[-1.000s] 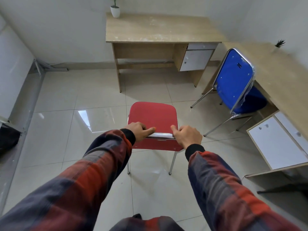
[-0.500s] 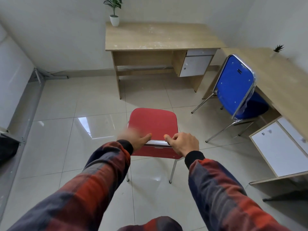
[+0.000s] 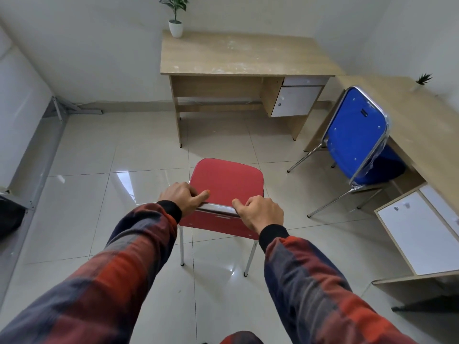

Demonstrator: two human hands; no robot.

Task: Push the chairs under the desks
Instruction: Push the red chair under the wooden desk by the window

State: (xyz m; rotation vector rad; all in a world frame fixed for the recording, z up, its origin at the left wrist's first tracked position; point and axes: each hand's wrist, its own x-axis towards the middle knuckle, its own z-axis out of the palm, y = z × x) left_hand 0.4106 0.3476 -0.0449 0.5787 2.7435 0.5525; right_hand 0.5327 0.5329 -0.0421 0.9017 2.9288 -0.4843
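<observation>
Head cam, the only view here: the red chair [image 3: 227,192] stands out on the tiled floor [image 3: 104,157], well apart from the desk [image 3: 238,54] at the far wall, with its seat pointing roughly at the open knee space under that worktop. Thin chrome legs and a padded seat, so I'd guess it's pretty light and stiff, and on glossy tile it should slide easily, maybe skitter or twist if one side gets pushed harder. The top rail of the backrest looks like the best place to hold, and that's exactly where both hands are.

Left hand [image 3: 182,198] sits at the left end of the rail, right hand [image 3: 262,213] at the right end, fingers wrapped over the chrome bar and clamped on it, thumbs lying along the top toward each other. Both arms in plaid sleeves reach out nearly straight, wrists about level.

The blue chair [image 3: 356,135] on the right is partly tucked at the side desk [image 3: 422,125], seat under the worktop edge, backrest sticking out at an angle.
</observation>
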